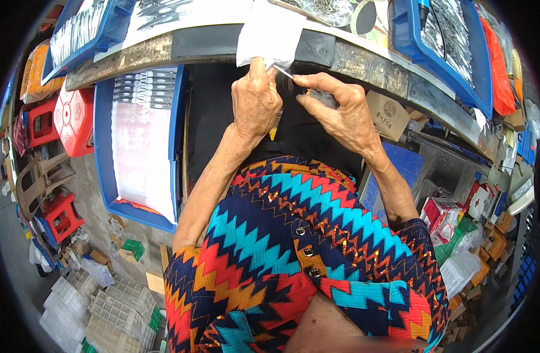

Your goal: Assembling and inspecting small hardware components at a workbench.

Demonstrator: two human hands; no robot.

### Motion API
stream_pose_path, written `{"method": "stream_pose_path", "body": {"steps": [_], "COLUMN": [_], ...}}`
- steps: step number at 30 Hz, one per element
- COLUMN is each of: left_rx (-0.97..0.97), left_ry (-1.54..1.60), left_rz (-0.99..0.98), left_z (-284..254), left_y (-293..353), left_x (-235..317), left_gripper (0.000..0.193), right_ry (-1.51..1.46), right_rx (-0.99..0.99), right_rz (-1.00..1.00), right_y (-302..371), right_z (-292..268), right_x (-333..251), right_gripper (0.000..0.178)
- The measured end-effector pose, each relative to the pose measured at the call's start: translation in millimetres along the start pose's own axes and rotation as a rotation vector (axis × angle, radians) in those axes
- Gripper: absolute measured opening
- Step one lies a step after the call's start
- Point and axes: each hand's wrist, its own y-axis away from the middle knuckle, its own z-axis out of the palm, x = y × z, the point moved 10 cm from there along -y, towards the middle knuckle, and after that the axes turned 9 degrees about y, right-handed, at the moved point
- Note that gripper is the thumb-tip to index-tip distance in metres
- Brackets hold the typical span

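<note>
My left hand point(257, 100) is closed at the front edge of the workbench, its fingers pinching a white cloth point(269, 40) that hangs over the edge. A slim shiny metal piece point(283, 72) sticks out from the cloth at these fingers, slanting down to the right. Beside it, my right hand point(343, 112) has its index fingertip at the free end of the piece, with the thumb a little apart below. Its other fingers curl around something greyish point(324, 97) that I cannot make out.
Blue trays of slim metal pieces stand on the bench at left point(84, 35) and right point(452, 47). Below left, a blue crate point(108, 170) holds rows of dark-handled pieces and pinkish-white sheeting. Red stools point(64, 217), a chair point(37, 179) and a cardboard box point(386, 115) surround me.
</note>
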Motion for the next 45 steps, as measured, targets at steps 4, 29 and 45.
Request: {"method": "stream_pose_path", "body": {"steps": [4, 29, 45], "left_rx": [0.019, 0.044, -0.155], "left_ry": [-0.009, -0.031, 0.115], "left_rz": [0.033, 0.026, -0.152], "left_z": [0.0, -1.5, -5.9], "left_y": [0.7, -3.4, 13.4], "left_x": [0.5, 2.3, -11.8], "left_gripper": [0.008, 0.009, 0.017], "right_ry": [-0.127, -1.666, -0.906], "right_rx": [-0.124, -0.432, -0.25], "right_rz": [0.286, 0.95, 0.747], "right_y": [2.9, 31.6, 67.0], "right_z": [8.4, 69.0, 63.3], "right_x": [21.5, 49.5, 97.5], "right_gripper": [0.025, 0.031, 0.036]}}
